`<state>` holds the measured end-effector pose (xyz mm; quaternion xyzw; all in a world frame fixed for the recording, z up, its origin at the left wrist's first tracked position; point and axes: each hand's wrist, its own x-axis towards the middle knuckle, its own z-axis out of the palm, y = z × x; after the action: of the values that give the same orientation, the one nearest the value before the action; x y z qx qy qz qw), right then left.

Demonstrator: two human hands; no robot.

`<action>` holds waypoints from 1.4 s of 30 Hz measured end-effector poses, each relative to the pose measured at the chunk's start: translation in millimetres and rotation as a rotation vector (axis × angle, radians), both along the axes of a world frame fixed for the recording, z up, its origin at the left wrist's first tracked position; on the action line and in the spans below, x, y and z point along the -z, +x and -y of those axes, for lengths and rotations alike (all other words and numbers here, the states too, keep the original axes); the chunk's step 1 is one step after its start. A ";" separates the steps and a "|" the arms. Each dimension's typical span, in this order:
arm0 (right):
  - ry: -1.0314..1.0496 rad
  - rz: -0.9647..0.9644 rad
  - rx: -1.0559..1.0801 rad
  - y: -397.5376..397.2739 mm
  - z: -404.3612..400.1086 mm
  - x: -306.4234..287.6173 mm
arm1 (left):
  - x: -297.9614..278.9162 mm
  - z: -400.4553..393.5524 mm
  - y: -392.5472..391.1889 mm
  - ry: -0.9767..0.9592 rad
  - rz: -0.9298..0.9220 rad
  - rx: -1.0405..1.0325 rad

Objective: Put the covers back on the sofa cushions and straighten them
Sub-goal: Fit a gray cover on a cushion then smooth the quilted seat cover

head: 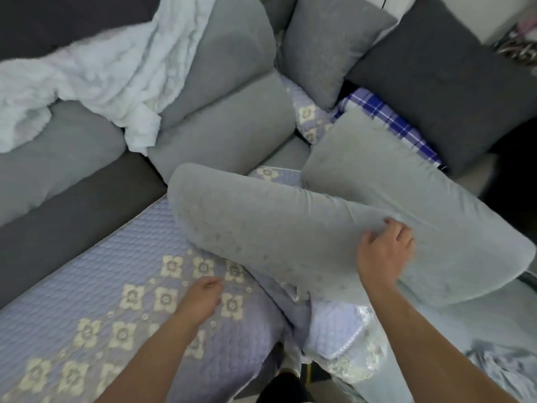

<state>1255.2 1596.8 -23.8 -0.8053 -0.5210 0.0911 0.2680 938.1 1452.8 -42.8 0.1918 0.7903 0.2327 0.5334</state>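
A long grey sofa cushion [290,228] lies slanted across the seat, its far end resting on the lilac quilted seat cover [110,274] with cream flower patches, its near end raised toward the right. The right hand [383,251] grips the cushion's top side, fingers curled into the grey cover fabric so that creases run out from them. The left hand [203,295] hovers low over the flowered cover just beside the cushion's lower edge, fingers loosely bent and holding nothing. Behind, grey back cushions [226,91] lean against the sofa, a white fleecy blanket [96,68] draped over them. To the right stand a grey throw pillow [328,45] and a dark charcoal pillow [447,82], with a blue checked cloth [386,112] between them and the held cushion
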 end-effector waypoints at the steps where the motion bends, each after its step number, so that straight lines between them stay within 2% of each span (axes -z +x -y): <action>1: -0.070 -0.125 0.080 13.5 -2.5 2.0 | -1.8 1.5 8.9 -0.010 0.033 -0.076; 3: -0.277 -0.413 0.170 41.3 -10.9 7.6 | -7.1 -0.5 32.6 -0.040 0.073 -0.150; 5: -0.363 -0.564 0.144 57.5 -15.1 13.4 | -14.3 -7.9 53.1 -0.056 0.084 -0.179; 8: -0.403 -0.533 0.098 66.7 -20.1 21.4 | -20.7 -24.4 73.3 -0.022 0.041 -0.179; 10: -0.432 -0.493 0.084 72.5 -18.7 26.3 | -28.9 -45.4 83.7 0.015 -0.096 -0.092; 13: -0.459 -0.430 0.040 65.1 6.0 30.0 | -36.8 -72.0 85.8 0.133 -0.306 0.180; 17: -0.443 -0.435 -0.015 66.2 74.9 21.4 | -54.1 -119.2 102.6 0.376 -0.591 0.747; 21: -0.469 -0.454 -0.052 72.5 117.1 14.2 | -31.3 -122.9 123.0 0.062 -0.582 1.294; 24: -0.350 -0.434 -0.063 79.4 119.2 6.3 | -9.2 -86.7 134.4 0.029 -0.636 1.458; 26: -0.430 -0.263 -0.348 76.8 107.3 4.3 | -1.0 -61.8 134.1 0.006 -0.661 1.525; 28: -0.587 -0.044 -0.718 64.2 99.9 10.3 | 4.5 -36.9 130.2 0.019 -0.727 1.549; 31: -0.807 0.126 -0.958 38.3 92.7 23.8 | 8.0 -18.9 121.6 0.138 -0.819 1.431; 36: -0.659 0.318 -1.209 -10.0 90.6 29.7 | 0.2 -13.3 67.0 0.124 -0.811 1.378; 39: -0.665 0.175 -1.164 -18.5 94.3 31.3 | -6.4 -9.4 9.0 0.064 -0.933 1.339; 42: -0.558 -0.164 -0.909 -11.1 87.3 30.2 | -15.1 -7.1 -25.8 0.116 -0.891 1.119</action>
<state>1244.2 1509.5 -54.0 -0.5295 -0.7503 0.3955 0.0171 912.4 1459.9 -27.7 0.6730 0.7025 -0.1344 0.1884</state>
